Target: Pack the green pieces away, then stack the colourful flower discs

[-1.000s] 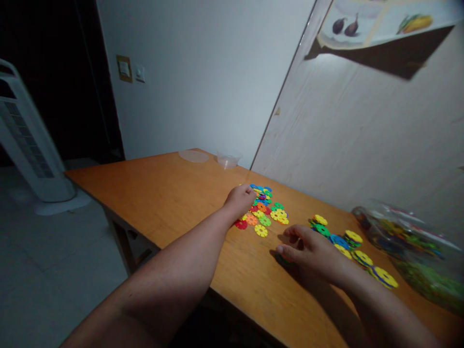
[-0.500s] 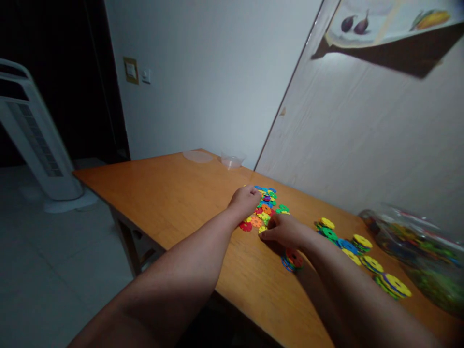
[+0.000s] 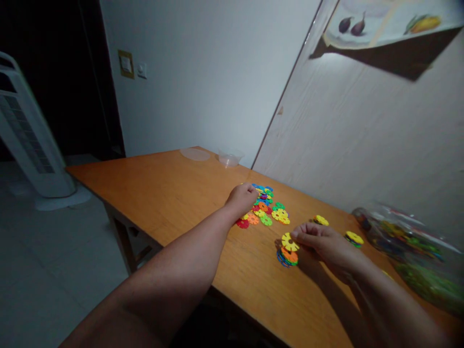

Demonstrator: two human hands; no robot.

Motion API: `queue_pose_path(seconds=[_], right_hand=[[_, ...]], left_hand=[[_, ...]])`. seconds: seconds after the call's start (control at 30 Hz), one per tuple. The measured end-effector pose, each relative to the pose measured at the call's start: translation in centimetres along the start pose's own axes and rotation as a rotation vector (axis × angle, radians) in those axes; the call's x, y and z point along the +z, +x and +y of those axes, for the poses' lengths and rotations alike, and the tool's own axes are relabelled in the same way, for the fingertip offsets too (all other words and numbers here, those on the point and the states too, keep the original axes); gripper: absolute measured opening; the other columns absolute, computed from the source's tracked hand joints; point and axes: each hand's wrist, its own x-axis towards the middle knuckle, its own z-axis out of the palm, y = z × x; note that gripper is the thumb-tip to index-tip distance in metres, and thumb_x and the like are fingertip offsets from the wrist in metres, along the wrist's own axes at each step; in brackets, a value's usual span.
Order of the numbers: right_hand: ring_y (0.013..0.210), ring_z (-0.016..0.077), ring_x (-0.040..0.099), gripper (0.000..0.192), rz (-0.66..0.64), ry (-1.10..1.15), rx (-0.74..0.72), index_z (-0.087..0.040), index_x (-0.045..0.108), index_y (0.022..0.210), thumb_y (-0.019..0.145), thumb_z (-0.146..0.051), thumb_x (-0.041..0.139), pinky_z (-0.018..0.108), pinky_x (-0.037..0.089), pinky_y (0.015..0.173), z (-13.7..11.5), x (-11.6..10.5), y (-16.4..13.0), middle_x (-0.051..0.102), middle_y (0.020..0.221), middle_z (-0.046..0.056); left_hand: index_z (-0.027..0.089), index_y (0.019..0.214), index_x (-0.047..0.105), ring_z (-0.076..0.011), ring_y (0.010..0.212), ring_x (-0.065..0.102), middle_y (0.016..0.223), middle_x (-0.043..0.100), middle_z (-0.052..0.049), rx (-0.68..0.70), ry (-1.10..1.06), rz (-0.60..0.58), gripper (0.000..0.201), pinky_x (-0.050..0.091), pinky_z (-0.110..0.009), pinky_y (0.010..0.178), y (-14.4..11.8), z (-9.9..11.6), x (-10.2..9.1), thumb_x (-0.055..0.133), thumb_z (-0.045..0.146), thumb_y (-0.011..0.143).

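Between the thumb and fingers of my right hand (image 3: 324, 240) is a yellow snowflake disc (image 3: 289, 240) with a notched edge. It is tilted just over a short stack of discs (image 3: 289, 257) with an orange one on top; whether they touch I cannot tell. My left hand (image 3: 240, 199) is closed at the left side of a loose pile of coloured discs (image 3: 263, 208). Its fingertips are hidden, so anything in them does not show. Several yellow discs (image 3: 281, 215) lie at the pile's right edge.
Yellow-topped stacks (image 3: 354, 238) stand at the right, partly behind my right arm. Clear plastic bags of coloured pieces (image 3: 409, 237) lie along the wall. A clear bowl (image 3: 230, 158) and a flat round lid (image 3: 195, 154) are at the far end of the wooden table (image 3: 152, 188).
My right hand has moved right from the pile to the orange-topped stack, carrying a yellow disc. My left hand stays by the pile. The view has shifted slightly.
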Motion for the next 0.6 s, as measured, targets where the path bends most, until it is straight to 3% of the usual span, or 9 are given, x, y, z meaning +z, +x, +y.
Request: queue_pose_path(seconds=[0.17,0.33,0.5,0.6], right_hand=[[0.047,0.0103,0.041,0.04,0.041,0.019,0.035,-0.021,0.054,0.07,0.071,-0.058,0.067,0.023,0.028,0.043,1.3,0.2,-1.2,0.049,0.054,-0.003],[0.049,0.0129,0.045,0.032,0.138,-0.004,0.0,-0.022,0.052,0.068,0.075,-0.051,0.064,0.025,0.031,0.045,0.4,0.6,-0.9,0.052,0.055,0.0],[0.048,0.0101,0.042,0.023,0.054,-0.095,-0.042,-0.022,0.051,0.07,0.077,-0.041,0.063,0.024,0.03,0.046,-1.4,1.6,2.0,0.051,0.056,-0.003],[0.052,0.0108,0.046,0.023,0.047,-0.297,-0.048,-0.021,0.053,0.072,0.077,-0.04,0.064,0.024,0.031,0.048,-2.0,2.8,4.7,0.054,0.059,-0.002]], left_hand=[[0.017,0.069,0.059,-0.013,0.062,0.05,0.063,0.058,0.002,-0.014,-0.01,0.006,0.018,0.034,-0.024,0.055,-0.1,0.1,-0.1,0.054,0.033,0.078],[0.017,0.067,0.057,-0.0124,0.06,0.048,0.06,0.054,0.003,-0.004,-0.001,0.007,0.018,0.032,-0.023,0.055,-0.3,0.2,-0.2,0.053,0.031,0.078],[0.017,0.068,0.058,-0.0123,0.06,0.049,0.06,0.055,0.003,-0.014,-0.004,0.003,0.018,0.031,-0.023,0.054,-0.3,0.1,-0.2,0.054,0.032,0.079],[0.017,0.066,0.056,-0.012,0.061,0.049,0.061,0.055,0.002,0.003,0.003,-0.005,0.019,0.031,-0.023,0.053,-0.1,-0.1,-0.1,0.053,0.031,0.079]])
